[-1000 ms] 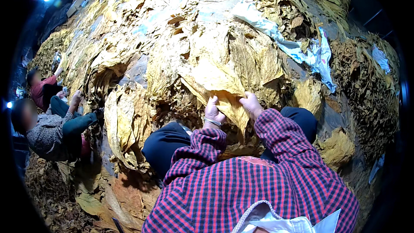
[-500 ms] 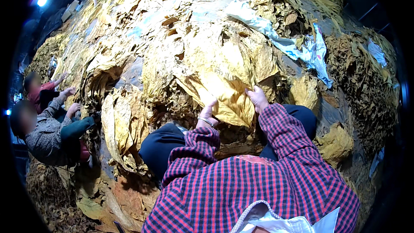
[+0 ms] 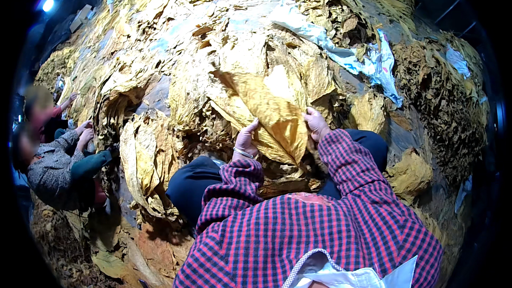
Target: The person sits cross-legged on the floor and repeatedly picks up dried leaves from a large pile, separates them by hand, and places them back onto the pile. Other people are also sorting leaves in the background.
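So the main thing here is a big golden-yellow dried leaf (image 3: pixel 269 114), wrinkly and papery with a bit of a sheen, sort of long and tapering. It's stretched out right in front of the person, just above their knees, on top of the heap. Its long axis runs diagonally, the narrow end up and to the left, the wide end down toward the lap. The left hand (image 3: pixel 246 140) is pinching the leaf's lower left edge, fingers curled closed on it, with a thin bangle (image 3: pixel 242 152) on the wrist. The right hand (image 3: pixel 316 124) grips the right edge the same way, fingers folded over the leaf. Both sleeves are red and dark blue check. All around is a huge pile of similar leaves (image 3: pixel 176 74), yellow to brown, darker and more crumpled off to the right. A crumpled strip of whitish-blue sheeting (image 3: pixel 341 53) runs across the pile further back. On the left another person in a grey patterned sleeve (image 3: pixel 50 162) is at the leaves too. The place is dim, with one bright blue light (image 3: pixel 48 4) up in the left corner.
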Action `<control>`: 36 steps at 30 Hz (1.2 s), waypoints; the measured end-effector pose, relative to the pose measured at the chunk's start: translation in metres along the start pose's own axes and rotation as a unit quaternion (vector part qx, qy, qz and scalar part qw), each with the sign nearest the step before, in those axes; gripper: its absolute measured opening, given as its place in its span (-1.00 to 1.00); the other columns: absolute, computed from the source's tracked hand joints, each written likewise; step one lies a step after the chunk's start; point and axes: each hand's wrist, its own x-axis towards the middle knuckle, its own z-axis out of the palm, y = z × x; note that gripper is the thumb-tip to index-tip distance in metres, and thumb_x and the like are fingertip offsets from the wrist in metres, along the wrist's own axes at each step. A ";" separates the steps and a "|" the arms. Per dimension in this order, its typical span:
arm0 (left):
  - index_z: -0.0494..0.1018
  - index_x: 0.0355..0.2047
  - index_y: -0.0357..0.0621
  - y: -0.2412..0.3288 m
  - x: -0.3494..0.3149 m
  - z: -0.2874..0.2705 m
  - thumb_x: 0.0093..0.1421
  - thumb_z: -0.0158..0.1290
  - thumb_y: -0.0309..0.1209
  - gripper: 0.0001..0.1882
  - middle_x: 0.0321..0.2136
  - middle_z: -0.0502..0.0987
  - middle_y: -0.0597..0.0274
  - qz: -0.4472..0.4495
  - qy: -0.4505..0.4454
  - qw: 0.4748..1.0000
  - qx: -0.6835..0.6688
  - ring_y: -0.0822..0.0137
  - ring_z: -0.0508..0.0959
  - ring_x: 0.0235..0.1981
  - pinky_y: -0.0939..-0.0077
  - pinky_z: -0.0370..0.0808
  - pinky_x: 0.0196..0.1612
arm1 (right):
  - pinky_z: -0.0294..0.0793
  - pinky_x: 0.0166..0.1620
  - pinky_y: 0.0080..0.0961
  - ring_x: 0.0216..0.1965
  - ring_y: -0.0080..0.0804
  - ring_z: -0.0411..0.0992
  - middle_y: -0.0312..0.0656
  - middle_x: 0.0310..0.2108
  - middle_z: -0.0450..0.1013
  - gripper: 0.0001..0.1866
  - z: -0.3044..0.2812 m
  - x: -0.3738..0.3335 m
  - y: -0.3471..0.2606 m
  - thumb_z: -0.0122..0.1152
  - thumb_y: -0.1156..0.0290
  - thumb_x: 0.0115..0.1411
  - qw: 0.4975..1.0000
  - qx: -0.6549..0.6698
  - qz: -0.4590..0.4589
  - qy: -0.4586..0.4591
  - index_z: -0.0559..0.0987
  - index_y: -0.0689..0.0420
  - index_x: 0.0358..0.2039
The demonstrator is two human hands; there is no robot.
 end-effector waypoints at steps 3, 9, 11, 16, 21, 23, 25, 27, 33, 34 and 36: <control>0.43 -0.27 -0.02 -0.003 0.013 -0.009 0.12 0.00 -0.19 -0.75 -0.39 0.48 0.34 0.064 -0.082 0.995 -0.008 0.26 0.45 -0.29 0.15 0.46 -0.28 | 0.41 -0.25 -0.54 -0.29 -0.48 0.39 -0.24 -0.27 0.40 -0.73 0.011 -0.016 -0.011 -0.07 0.61 0.12 0.995 0.059 0.071 -0.034 0.37 0.24 -0.12; 0.36 -0.16 -0.11 -0.008 0.033 -0.041 0.16 -0.09 -0.16 -0.66 -0.19 0.43 0.14 -0.041 0.008 0.999 -0.015 0.07 0.41 -0.13 -0.04 0.35 -0.08 | 0.44 -0.33 -0.54 -0.40 -0.43 0.40 -0.16 -0.27 0.41 -0.69 0.002 -0.039 -0.093 -0.05 0.55 0.12 0.971 0.221 -0.089 -0.017 0.32 0.26 -0.09; 0.37 -0.16 -0.12 -0.008 0.029 -0.043 0.18 -0.14 -0.15 -0.65 -0.16 0.43 0.12 -0.049 -0.017 0.999 0.005 0.05 0.41 -0.12 -0.06 0.33 -0.07 | 0.44 -0.42 -0.48 -0.45 -0.41 0.41 -0.16 -0.31 0.42 -0.72 -0.026 -0.061 -0.140 -0.01 0.46 0.14 0.959 0.259 -0.113 0.010 0.30 0.19 -0.12; 0.40 -0.19 -0.12 -0.008 0.034 -0.052 0.17 -0.12 -0.16 -0.66 -0.19 0.46 0.12 -0.063 0.021 0.996 0.060 0.02 0.44 -0.15 -0.08 0.33 -0.08 | 0.42 -0.50 -0.57 -0.52 -0.53 0.39 -0.26 -0.45 0.40 -0.79 -0.139 -0.135 -0.222 0.05 0.32 0.15 0.945 0.220 -0.240 -0.029 0.34 0.10 -0.24; 0.44 -0.30 -0.06 -0.009 0.061 -0.091 0.10 -0.03 -0.18 -0.74 -0.42 0.47 0.30 -0.063 0.147 0.965 0.207 0.22 0.46 -0.34 0.19 0.41 -0.30 | 0.39 -0.56 -0.61 -0.55 -0.52 0.37 -0.28 -0.50 0.39 -0.83 -0.261 -0.171 -0.149 0.08 0.35 0.13 0.908 0.098 -0.147 0.380 0.37 0.13 -0.32; 0.43 -0.34 -0.07 -0.008 0.064 -0.102 0.08 -0.03 -0.13 -0.71 -0.47 0.45 0.30 -0.092 0.157 0.952 0.248 0.23 0.45 -0.37 0.20 0.42 -0.36 | 0.31 -0.69 -0.60 -0.69 -0.51 0.32 -0.23 -0.61 0.36 -0.84 -0.296 -0.194 -0.070 -0.02 0.35 0.18 0.917 0.041 -0.084 0.387 0.35 0.18 -0.39; 0.40 -0.34 -0.10 -0.009 0.063 -0.101 0.07 -0.03 -0.09 -0.66 -0.43 0.43 0.22 -0.129 0.120 0.955 0.239 0.17 0.45 -0.36 0.17 0.43 -0.35 | 0.23 -0.77 -0.58 -0.81 -0.48 0.25 -0.21 -0.73 0.31 -0.80 -0.319 -0.211 0.016 -0.05 0.34 0.20 0.873 0.072 0.039 0.481 0.35 0.20 -0.46; 0.36 -0.24 -0.11 -0.010 0.060 -0.093 0.07 -0.02 -0.09 -0.62 -0.32 0.42 0.10 -0.162 0.100 0.952 0.239 0.09 0.45 -0.29 0.14 0.46 -0.28 | 0.22 -0.78 -0.38 -0.84 -0.31 0.25 -0.11 -0.72 0.33 -0.87 -0.329 -0.236 0.095 0.07 0.51 0.02 0.851 0.140 0.100 0.496 0.40 0.25 -0.62; 0.33 -0.15 -0.13 -0.018 0.052 -0.061 0.02 0.03 -0.13 -0.55 -0.25 0.41 0.04 -0.144 0.138 0.931 0.304 0.06 0.45 -0.25 0.16 0.46 -0.24 | 0.36 -0.38 -0.42 -0.46 -0.36 0.43 -0.18 -0.44 0.50 -0.77 -0.347 -0.305 0.157 0.09 0.31 -0.01 0.773 -0.164 0.126 0.600 0.55 0.16 -0.38; 0.33 -0.14 -0.13 -0.020 0.052 -0.058 0.01 0.04 -0.13 -0.54 -0.25 0.41 0.04 -0.140 0.139 0.928 0.315 0.06 0.45 -0.25 0.16 0.46 -0.24 | 0.35 -0.39 -0.43 -0.47 -0.35 0.43 -0.17 -0.41 0.50 -0.75 -0.350 -0.317 0.146 0.09 0.33 0.02 0.758 -0.141 0.068 0.633 0.54 0.19 -0.31; 0.33 -0.14 -0.14 -0.025 0.054 -0.052 0.00 0.05 -0.14 -0.53 -0.25 0.42 0.04 -0.135 0.135 0.923 0.333 0.07 0.45 -0.25 0.17 0.46 -0.23 | 0.36 -0.30 -0.48 -0.37 -0.36 0.43 -0.14 -0.27 0.47 -0.68 -0.354 -0.345 0.117 0.07 0.39 0.07 0.731 -0.111 0.039 0.672 0.46 0.26 -0.16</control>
